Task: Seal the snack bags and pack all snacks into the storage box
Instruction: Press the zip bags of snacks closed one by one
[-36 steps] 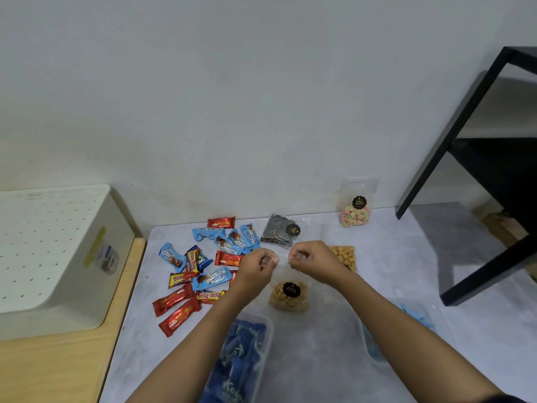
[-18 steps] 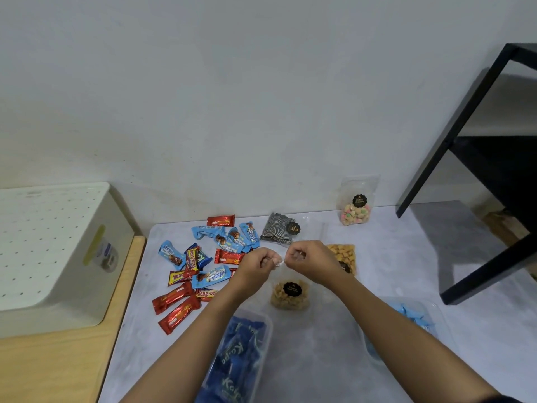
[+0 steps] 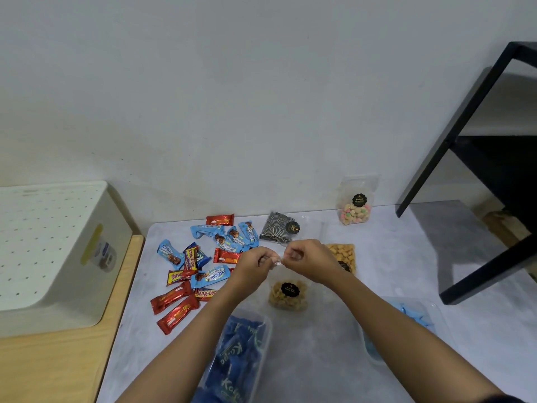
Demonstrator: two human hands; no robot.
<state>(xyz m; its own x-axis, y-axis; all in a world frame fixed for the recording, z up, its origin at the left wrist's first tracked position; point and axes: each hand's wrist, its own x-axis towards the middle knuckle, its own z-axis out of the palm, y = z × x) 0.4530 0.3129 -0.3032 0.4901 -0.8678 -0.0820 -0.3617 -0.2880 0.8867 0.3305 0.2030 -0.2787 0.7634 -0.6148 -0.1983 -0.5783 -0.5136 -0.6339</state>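
A clear snack bag (image 3: 287,295) of brown nuggets with a black label stands upright on the grey table (image 3: 319,344). My left hand (image 3: 255,264) and my right hand (image 3: 305,258) both pinch its top edge, fingertips almost touching. Behind my right hand lies a bag of yellow crackers (image 3: 343,254). A striped dark bag (image 3: 279,229) lies further back, and a bag of pastel sweets (image 3: 356,209) stands by the wall. Red and blue wrapped bars (image 3: 200,266) are scattered at the left. The white storage box (image 3: 49,251) sits far left.
A clear tub of blue packets (image 3: 241,356) is under my left forearm. Another clear tub with light blue items (image 3: 412,318) sits at the right. A black metal frame (image 3: 476,175) rises at the right. The white box rests on a wooden surface (image 3: 58,367).
My two hands have drawn closer together along the top edge of the nugget bag. The bag itself stays in place.
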